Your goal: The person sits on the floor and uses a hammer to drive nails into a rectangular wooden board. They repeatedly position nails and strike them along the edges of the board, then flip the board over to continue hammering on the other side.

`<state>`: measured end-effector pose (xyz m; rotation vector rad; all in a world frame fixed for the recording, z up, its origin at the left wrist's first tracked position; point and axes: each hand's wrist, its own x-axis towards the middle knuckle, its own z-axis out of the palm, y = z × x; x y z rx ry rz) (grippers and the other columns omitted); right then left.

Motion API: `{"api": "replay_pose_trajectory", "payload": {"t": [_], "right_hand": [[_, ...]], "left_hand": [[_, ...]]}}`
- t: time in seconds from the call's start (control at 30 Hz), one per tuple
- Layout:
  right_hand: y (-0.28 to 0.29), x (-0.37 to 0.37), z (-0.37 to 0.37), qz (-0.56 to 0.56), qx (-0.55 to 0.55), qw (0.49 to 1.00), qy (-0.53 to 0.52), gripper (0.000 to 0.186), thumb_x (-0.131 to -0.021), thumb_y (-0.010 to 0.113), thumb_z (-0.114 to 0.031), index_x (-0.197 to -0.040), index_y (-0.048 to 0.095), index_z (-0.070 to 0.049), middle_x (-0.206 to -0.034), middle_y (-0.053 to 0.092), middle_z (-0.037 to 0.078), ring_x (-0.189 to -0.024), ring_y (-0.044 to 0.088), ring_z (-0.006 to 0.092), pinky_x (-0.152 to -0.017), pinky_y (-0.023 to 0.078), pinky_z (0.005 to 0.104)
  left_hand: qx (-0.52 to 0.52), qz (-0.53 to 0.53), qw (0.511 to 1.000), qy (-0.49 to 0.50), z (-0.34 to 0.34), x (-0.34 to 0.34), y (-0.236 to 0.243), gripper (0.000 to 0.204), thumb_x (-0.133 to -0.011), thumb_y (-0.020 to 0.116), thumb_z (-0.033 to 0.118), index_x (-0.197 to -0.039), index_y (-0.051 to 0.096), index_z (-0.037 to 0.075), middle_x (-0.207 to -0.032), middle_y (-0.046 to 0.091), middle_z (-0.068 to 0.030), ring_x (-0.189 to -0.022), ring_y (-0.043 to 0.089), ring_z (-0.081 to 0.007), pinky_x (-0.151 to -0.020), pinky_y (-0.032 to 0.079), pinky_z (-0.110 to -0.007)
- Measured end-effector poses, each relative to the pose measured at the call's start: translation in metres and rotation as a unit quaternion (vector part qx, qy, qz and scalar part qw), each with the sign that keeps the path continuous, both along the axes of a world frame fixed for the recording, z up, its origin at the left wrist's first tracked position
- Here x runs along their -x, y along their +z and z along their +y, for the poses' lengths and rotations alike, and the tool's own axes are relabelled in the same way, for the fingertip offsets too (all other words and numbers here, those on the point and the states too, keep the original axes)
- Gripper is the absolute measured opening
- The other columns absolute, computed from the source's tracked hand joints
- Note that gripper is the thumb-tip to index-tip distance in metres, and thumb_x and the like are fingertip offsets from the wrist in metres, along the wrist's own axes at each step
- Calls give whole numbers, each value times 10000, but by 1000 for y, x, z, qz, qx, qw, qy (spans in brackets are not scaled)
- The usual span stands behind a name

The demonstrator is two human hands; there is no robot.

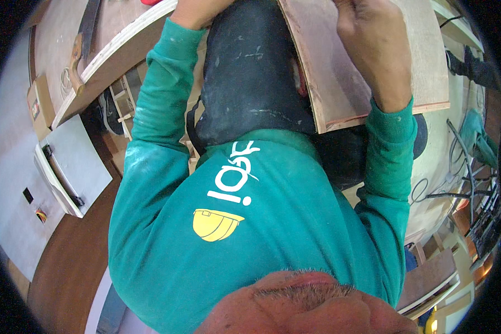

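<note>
The plywood board (331, 83) is seen at one o'clock, tilted slightly in the view, with its near edge above the right thigh of the dark trousers (250, 72). Over its upper surface, between one and two o'clock, the right hand (372, 30) is held with its back turned up and its fingers blurred; whether anything is pinched in its grip cannot be told. Between eleven and twelve o'clock the left hand (206, 6) is cut off by the upper rim, so the state of its grip cannot be told either. Beside it, the pale layered edge of a worktop (122, 42) is shown curving toward ten o'clock, where a wooden-handled handsaw (86, 30) is laid. A cardboard box (40, 106) is placed between nine and ten o'clock. Dark cables (470, 167) are strewn at three o'clock.
</note>
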<state>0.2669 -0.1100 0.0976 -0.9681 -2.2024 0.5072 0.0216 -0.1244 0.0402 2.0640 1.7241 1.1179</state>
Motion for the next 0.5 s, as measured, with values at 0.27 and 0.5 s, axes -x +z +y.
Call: {"api": "replay_pose_trajectory", "payload": {"t": [0.27,0.5], "right_hand": [[11,-6,-2,41,49,996,-60,317,-946,635,13,-1257,650,72,-893,687,245,-822,715,351,-758,537,369],[15,-2,-10,18,20,998,-65,319,-949,628,15,-1262,644,74,-865,676,228,-781,703,306,-741,529,351]], "left_hand": [[103,-69,992,1,1,4,8,169,-971,614,101,-1013,698,-40,-939,716,-166,-910,690,-265,-857,522,-351],[40,13,999,7,-6,-2,11,162,-965,616,99,-995,694,-39,-943,690,-191,-922,682,-343,-847,520,-390]]}}
